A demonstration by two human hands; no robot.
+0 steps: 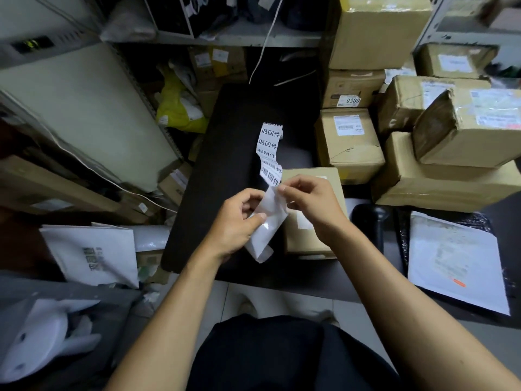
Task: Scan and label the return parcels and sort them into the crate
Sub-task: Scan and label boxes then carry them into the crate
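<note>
Left hand grips the bare backing of the label strip; right hand pinches a label edge at its top. Peel slowly, keeping the backing taut, to avoid tearing. The small parcel lies on the tabletop directly beneath the right-hand grip; printed labels trail beyond.

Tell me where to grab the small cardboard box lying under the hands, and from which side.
Probably grip the small cardboard box across its long side faces, coming down from above. It lies flat on the black surface; its top is open to reach once the left hand, right hand and label strip clear.
</note>
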